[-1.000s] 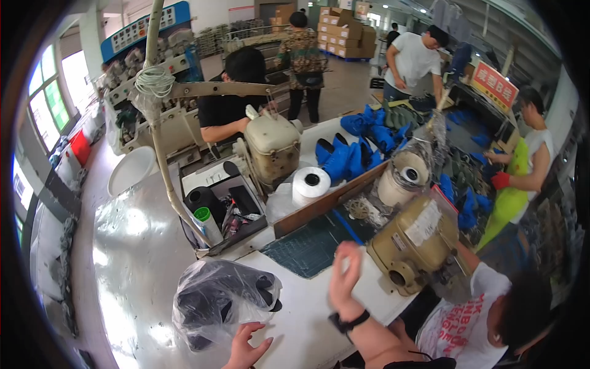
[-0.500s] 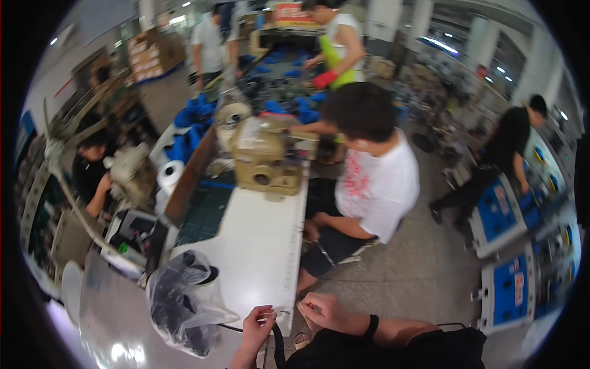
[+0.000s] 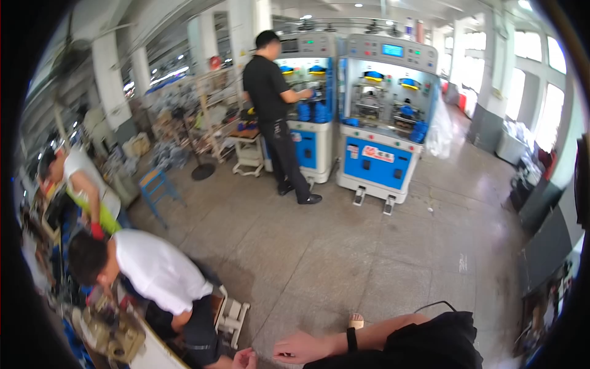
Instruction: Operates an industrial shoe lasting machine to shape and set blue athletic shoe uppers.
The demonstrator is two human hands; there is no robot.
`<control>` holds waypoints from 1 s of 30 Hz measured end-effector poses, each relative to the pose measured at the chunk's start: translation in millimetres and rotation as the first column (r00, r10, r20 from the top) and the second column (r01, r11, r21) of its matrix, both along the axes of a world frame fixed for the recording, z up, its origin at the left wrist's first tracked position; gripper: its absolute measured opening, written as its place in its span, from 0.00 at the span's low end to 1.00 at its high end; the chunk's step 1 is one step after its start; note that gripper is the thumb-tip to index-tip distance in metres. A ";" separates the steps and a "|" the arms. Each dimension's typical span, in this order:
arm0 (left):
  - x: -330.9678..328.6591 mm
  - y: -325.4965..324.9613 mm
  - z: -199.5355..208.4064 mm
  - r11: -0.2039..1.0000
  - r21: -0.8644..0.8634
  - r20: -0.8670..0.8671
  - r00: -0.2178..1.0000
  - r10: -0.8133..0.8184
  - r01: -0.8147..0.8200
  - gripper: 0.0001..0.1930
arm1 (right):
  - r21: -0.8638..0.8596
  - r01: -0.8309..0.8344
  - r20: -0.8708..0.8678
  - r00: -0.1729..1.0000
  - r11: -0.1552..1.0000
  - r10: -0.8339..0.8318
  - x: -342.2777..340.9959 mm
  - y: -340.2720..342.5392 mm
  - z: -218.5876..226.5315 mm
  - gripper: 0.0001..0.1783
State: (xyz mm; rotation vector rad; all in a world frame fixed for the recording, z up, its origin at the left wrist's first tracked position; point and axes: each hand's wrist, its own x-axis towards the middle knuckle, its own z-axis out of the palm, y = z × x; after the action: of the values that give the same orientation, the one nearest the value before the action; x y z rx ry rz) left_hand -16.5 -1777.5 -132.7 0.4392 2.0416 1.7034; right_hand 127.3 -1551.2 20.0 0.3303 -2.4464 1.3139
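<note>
My right hand is low in the picture, its back turned up and its fingers curled inward. A black band circles that wrist. Just left of it, at the lower edge, my left hand shows only in part, with its fingers bent together. A small gap separates the two hands. Whatever the fingers may hold is hidden or too small to make out. Nearest to my left hand is a seated co-worker in a white shirt, bent over a tan sewing machine.
Two blue and white machines stand ahead; a person in black works at the left one. A blue stool stands on the grey floor. Another person in a white top is at far left. A black cable loops beside my right sleeve.
My view has swung to the right, so the white table and the plastic-wrapped item have left the picture. The blue and white machines are now ahead. My hands sit lower in view.
</note>
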 end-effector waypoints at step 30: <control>22.0 941.8 65.5 0.551 -0.249 -0.149 0.530 -0.835 0.797 0.17 | -0.102 0.991 0.177 0.099 0.081 -0.979 198.6 734.1 -14.3 0.07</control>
State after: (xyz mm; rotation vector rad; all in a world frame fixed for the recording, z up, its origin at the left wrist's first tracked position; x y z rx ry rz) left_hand 5.6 -835.7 -67.2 1.3791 1.6278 0.9056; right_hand 325.9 -817.2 5.7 -1.3121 -1.6812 0.7842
